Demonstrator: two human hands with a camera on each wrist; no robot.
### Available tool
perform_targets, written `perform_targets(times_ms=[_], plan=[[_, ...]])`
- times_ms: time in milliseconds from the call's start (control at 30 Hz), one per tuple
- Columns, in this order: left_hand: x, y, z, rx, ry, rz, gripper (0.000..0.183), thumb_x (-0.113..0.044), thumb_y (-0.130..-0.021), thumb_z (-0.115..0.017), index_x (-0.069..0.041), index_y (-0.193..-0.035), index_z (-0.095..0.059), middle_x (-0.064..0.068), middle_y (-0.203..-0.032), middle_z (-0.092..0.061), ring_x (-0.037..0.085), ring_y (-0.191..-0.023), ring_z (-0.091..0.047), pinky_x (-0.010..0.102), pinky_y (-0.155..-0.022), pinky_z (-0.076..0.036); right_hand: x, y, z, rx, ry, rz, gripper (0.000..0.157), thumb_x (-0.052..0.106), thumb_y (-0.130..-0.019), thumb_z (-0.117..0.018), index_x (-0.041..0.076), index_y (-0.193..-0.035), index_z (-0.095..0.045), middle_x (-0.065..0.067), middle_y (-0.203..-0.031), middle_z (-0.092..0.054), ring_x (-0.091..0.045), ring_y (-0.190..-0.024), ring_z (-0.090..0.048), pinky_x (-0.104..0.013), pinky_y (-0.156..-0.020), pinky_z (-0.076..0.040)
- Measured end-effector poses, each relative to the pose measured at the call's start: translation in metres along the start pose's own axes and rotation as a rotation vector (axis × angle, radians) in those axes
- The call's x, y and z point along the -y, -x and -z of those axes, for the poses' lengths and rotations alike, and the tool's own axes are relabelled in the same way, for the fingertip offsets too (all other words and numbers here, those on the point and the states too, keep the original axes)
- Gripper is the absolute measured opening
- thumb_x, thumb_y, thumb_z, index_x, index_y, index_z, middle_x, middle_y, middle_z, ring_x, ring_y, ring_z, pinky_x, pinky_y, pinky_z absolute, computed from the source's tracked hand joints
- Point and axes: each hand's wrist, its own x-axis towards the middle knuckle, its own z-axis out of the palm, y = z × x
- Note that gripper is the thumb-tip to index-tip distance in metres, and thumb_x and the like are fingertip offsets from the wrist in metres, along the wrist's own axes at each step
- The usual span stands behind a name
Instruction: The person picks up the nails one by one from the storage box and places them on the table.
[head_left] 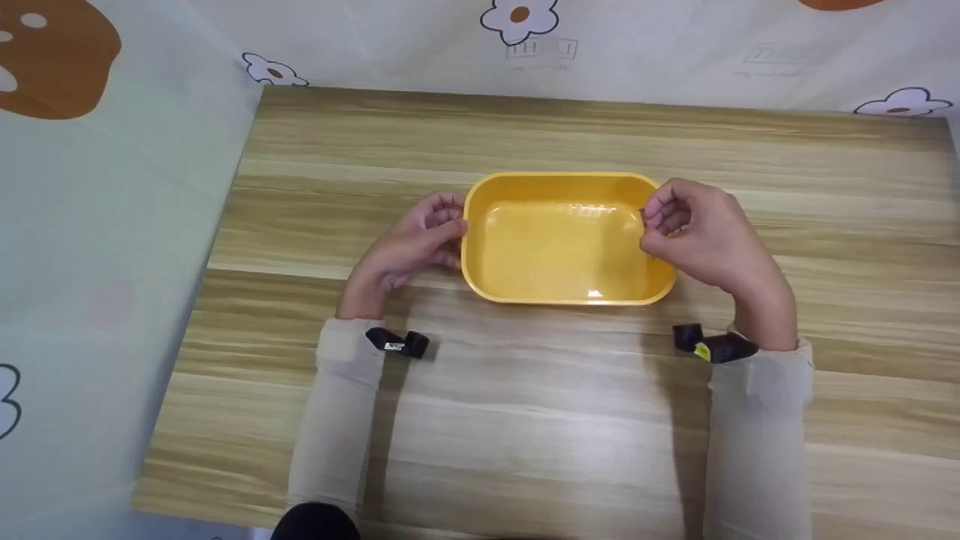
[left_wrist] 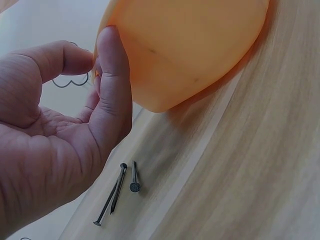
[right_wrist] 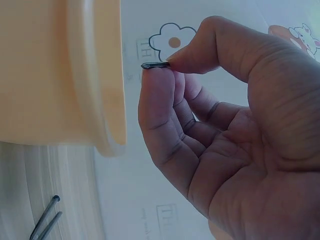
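Observation:
A yellow rectangular container [head_left: 555, 251] with rounded corners stands between the two hands. My left hand [head_left: 409, 244] holds its left end, thumb at the rim and fingers against the outer wall. At the opposite end, my right hand [head_left: 709, 232] is raised at the rim. Its thumb and fingertips pinch a small dark nail [right_wrist: 155, 65]; only its end shows in the right wrist view. Loose nails [left_wrist: 114, 195] lie on the table below the left hand in the left wrist view. More nail shafts [right_wrist: 46, 220] show at lower left in the right wrist view.
The wood-grain table [head_left: 525, 405] meets a pale wall covering [head_left: 652, 52] with flower prints at the back. Another covered wall [head_left: 112, 247] runs along the left side. A dark wrist camera [head_left: 397, 343] sits on the left sleeve, another [head_left: 716, 345] on the right.

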Motion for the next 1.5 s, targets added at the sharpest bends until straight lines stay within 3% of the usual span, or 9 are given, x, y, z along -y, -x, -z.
perform_targets(times_ms=[1500], plan=[[-0.004,-0.001,-0.003,0.004,0.012,-0.015,0.035,-0.006,-0.103,-0.061,-0.006,-0.136,-0.048,0.008,-0.108,-0.061,0.019,-0.084,-0.064,0.028,-0.065,-0.062,-0.016,0.0,0.015,-0.047,-0.063,-0.125,0.018,-0.001,-0.088,-0.072,-0.003,-0.104,-0.065,0.004,-0.091,-0.063,-0.01,-0.079,-0.063,-0.012,-0.068,-0.057]])
